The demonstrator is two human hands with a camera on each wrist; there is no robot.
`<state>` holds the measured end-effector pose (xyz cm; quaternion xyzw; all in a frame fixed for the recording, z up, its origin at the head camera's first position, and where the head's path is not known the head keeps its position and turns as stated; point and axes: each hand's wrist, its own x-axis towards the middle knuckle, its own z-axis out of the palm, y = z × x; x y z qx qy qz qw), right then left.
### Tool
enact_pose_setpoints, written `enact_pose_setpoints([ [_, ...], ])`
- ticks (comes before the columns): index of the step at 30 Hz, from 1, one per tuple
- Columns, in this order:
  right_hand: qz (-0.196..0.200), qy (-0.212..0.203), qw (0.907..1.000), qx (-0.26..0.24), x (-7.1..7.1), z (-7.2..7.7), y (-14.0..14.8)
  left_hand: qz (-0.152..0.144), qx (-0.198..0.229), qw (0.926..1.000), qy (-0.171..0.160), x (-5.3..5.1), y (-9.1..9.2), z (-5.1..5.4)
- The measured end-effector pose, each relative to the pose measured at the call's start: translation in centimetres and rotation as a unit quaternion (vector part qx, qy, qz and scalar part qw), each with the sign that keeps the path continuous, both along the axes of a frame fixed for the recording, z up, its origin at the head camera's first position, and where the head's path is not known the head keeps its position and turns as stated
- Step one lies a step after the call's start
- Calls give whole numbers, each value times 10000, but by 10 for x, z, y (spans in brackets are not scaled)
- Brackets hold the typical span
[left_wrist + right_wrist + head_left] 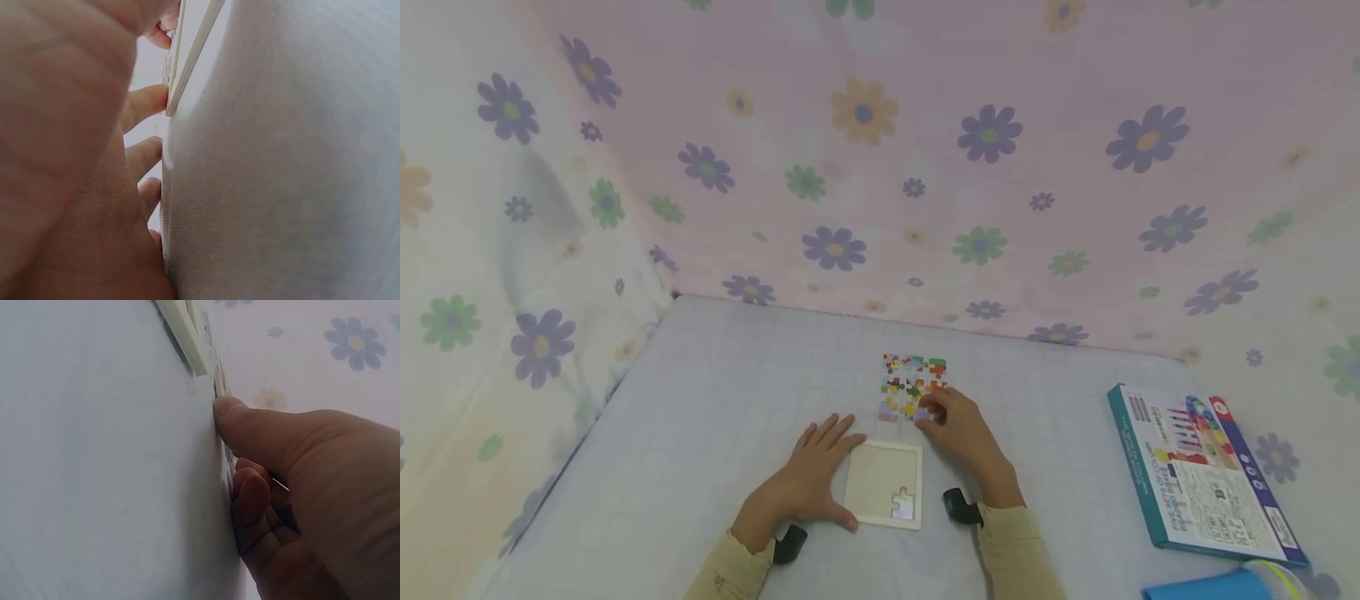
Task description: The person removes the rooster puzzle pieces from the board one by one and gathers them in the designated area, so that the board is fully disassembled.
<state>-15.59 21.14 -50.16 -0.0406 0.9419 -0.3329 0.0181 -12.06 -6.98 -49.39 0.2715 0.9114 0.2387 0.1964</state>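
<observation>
In the head view a square wooden puzzle frame lies on the table with one puzzle piece in its lower right corner. My left hand rests along the frame's left side, fingers spread and thumb by the lower edge; in the left wrist view a fingertip touches the frame's rim. Beyond the frame several colourful puzzle pieces lie in loose rows. My right hand is at the near right of these rows, its thumb and curled fingers pinching a puzzle piece, mostly hidden.
At the right lies a flat printed box with a teal side. A blue cylindrical object is partly in view below it. Flowered cloth walls the table at the back and sides.
</observation>
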Motion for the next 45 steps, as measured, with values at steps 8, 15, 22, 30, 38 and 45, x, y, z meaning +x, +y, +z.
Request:
enact_pose_setpoints([
  [8,12,-104,9999,-82,1,1,-1,31,37,10000,-59,1,0,0],
  [15,35,-65,9999,-144,1,0,0,8,-24,10000,-10,2,-1,-3],
  [22,-69,38,9995,-293,7,0,1,37,-38,10000,-54,1,0,-3],
  [30,-114,201,9973,-698,39,-2,-4,10,-55,10000,3,1,0,-3],
  [38,698,-393,9928,-895,91,-1,-10,-17,-33,10000,79,1,-1,-3],
  [45,1032,-518,9924,-437,112,4,-15,14,76,10000,56,2,-1,-2],
])
